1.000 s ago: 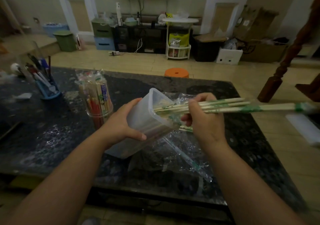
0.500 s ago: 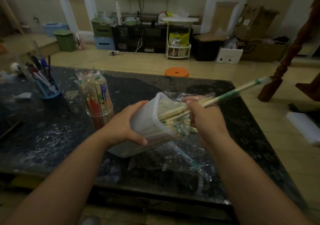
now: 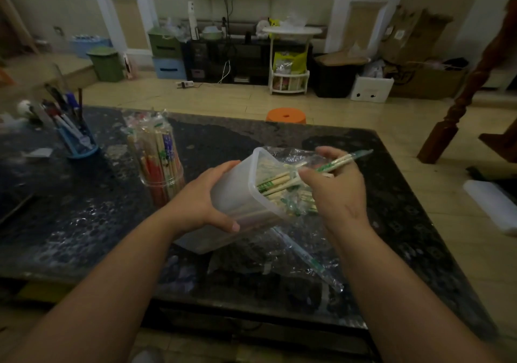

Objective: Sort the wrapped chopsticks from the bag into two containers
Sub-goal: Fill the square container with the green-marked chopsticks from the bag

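Tilted container (image 3: 237,192) in left hand (image 3: 201,203), chopsticks (image 3: 333,165) in right hand (image 3: 335,192).

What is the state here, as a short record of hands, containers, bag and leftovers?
Left hand: grips the translucent tub, tilted rightward
Right hand: holds green-printed wrapped chopsticks, ends in the tub's mouth
Second container: clear jar, upright, holding wrapped chopsticks with red and blue print
Bag: clear plastic bag, crumpled on the table by the tub
Left over: one wrapped chopstick on the bag
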A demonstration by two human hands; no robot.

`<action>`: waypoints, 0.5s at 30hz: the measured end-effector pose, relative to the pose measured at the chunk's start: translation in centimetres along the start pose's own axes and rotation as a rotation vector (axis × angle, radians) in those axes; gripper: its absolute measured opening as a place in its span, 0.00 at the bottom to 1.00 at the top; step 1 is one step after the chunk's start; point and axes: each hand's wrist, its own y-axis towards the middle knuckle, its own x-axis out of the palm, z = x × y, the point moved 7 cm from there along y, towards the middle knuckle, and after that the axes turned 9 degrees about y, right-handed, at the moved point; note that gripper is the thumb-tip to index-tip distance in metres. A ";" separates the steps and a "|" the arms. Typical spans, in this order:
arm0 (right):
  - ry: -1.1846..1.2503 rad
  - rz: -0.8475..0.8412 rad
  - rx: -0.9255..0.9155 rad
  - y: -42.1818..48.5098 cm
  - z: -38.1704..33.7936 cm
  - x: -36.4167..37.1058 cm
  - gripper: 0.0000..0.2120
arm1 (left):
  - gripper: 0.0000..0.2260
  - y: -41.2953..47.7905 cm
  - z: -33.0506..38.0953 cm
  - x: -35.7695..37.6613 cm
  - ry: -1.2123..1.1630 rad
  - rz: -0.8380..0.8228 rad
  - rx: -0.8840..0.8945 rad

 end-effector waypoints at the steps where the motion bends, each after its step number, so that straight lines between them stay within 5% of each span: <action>1: 0.035 0.027 -0.019 -0.1 0.0 -0.2 0.19 | 0.55 0.0 0.0 0.0 0.000 0.001 0.001; 6: 0.080 0.185 -0.114 -0.5 -1.0 -1.2 0.11 | 0.55 0.0 -0.2 -0.1 -0.023 0.009 -0.023; 11: -0.438 0.016 -0.252 -0.2 -1.2 0.1 0.03 | 0.54 0.1 -0.2 0.0 -0.023 0.008 -0.025; 15: -0.321 -0.015 -0.152 -0.3 -0.4 0.6 0.17 | 0.53 0.1 -0.2 0.0 -0.024 0.016 -0.022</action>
